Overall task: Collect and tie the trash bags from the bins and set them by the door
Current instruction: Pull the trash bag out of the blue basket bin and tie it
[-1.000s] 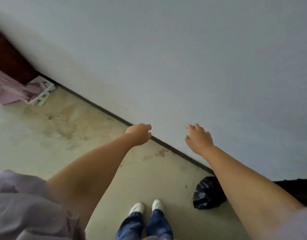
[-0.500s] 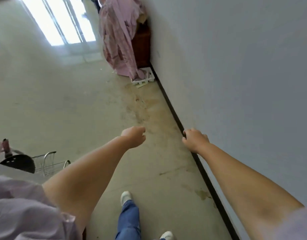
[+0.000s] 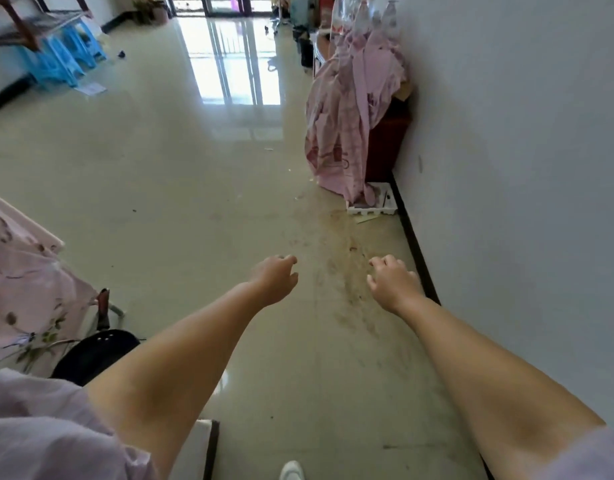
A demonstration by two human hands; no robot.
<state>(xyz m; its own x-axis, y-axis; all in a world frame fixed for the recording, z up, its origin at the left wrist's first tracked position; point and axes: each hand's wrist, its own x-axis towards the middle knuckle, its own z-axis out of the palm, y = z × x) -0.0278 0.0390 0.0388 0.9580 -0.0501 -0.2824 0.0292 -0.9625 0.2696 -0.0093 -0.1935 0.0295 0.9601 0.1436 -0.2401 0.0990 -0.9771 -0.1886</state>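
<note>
Fingers of the left hand (image 3: 276, 279) were loosely curled and held nothing; those of the right hand (image 3: 392, 280) were likewise half-bent and empty. Two bare forearms extended forward above a glossy tiled floor (image 3: 180, 174), which bore brown stains between and beyond the hands. One white wall (image 3: 513, 140) with a dark baseboard ran along the right. Against it stood one dark red cabinet (image 3: 385, 147) draped with pink cloth (image 3: 343, 109), one white tray (image 3: 371, 206) at its foot. Blue stools (image 3: 61, 58) stood far left. One white shoe (image 3: 291, 471) showed below. No trash bag or bin could be made out.
</note>
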